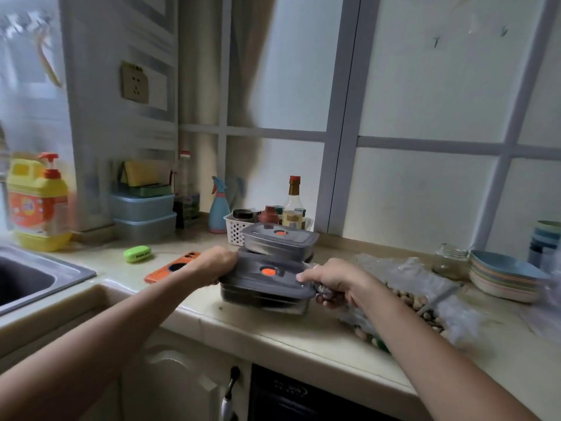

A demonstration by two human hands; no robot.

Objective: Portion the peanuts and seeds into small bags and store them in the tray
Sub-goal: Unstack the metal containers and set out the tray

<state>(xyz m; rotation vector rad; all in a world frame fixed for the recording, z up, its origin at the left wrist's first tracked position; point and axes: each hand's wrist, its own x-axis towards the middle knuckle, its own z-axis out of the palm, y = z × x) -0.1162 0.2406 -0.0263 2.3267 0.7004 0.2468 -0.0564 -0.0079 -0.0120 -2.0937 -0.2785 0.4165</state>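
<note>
Below the table's front edge are a pale cabinet door (pixel 170 384) and a dark appliance front (pixel 303 396). Two bare forearms reach over the beige table (pixel 273 332) to the lower grey container (pixel 258 288), a lidded box with an orange spot on top, close to the front edge. Whether its base rests on the table I cannot tell.

The left hand (pixel 217 264) grips its left end, fingers wrapped round the side and mostly hidden. The right hand (pixel 331 282) holds the right corner, thumb pressed on the lid and fingers (pixel 329 299) curled underneath. The upper grey container (pixel 280 241) sits tilted on the lower one's far side.

Just right of the right hand lies a crumpled clear bag of peanuts (pixel 425 299), partly behind the forearm.

Left of the containers lie an orange phone (pixel 171 267) and a green soap box (pixel 138 254), with the sink (pixel 30 278) at far left.

Further back stand a white basket (pixel 235 230) of bottles, a blue spray bottle (pixel 219 208), a glass jar (pixel 450 261) and a stack of plates (pixel 504 278).
</note>
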